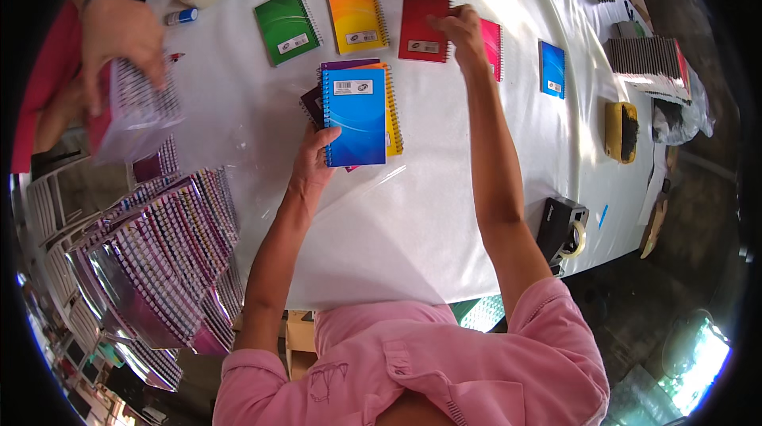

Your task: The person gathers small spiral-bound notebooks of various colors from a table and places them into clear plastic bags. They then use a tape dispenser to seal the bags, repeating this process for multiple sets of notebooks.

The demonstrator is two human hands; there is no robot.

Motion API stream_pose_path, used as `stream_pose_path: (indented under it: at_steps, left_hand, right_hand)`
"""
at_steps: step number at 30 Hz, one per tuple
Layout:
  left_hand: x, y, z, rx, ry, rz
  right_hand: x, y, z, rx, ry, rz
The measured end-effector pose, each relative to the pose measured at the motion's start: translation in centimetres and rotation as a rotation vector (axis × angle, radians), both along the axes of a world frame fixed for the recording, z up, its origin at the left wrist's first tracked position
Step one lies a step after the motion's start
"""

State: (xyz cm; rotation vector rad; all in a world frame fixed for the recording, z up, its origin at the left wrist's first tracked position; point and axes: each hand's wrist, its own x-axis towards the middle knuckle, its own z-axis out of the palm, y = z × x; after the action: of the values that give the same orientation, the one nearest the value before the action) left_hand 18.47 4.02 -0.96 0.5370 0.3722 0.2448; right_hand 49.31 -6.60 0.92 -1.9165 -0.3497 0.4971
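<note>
My left hand (pixel 315 158) grips a fanned stack of small spiral notebooks by its left edge. A blue notebook (pixel 357 128) lies on top, with a yellow notebook (pixel 394 120) and darker covers showing behind it. Farther up and to the right, my right hand (pixel 462 29) has its fingers curled at the spiral edge of a red notebook (pixel 421 25). Partly behind that hand is a pink notebook (pixel 492 49). In the same row, a green notebook (pixel 284 25) and an orange notebook (pixel 349 17) lie flat. Another blue notebook (pixel 552 69) rests apart, farther right.
Tall stacks of spiral-bound notebooks (pixel 167 251) stand at the left. There a co-worker's hand (pixel 123 41) holds a wrapped bundle (pixel 139 108). On the table's right are a notebook pile (pixel 647 65), a yellow pouch (pixel 619 132) and a black tape dispenser (pixel 559 223).
</note>
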Motion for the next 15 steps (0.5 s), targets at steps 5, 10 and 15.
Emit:
stream_pose_path:
  at_steps: [5,10,15]
  left_hand:
    - [0.0,1.4,-0.8,0.01,-0.057,0.104]
    - [-0.5,2.2,-1.9,-0.048,-0.067,0.173]
    - [-1.2,3.0,-0.6,-0.1,-0.065,0.131]
  right_hand:
    - [-10.1,-0.1,10.2,0.284,0.36,0.094]
    - [-11.2,4.6,3.8,-0.117,-0.357,0.013]
    - [-8.7,9.2,-1.1,-0.541,-0.459,-0.041]
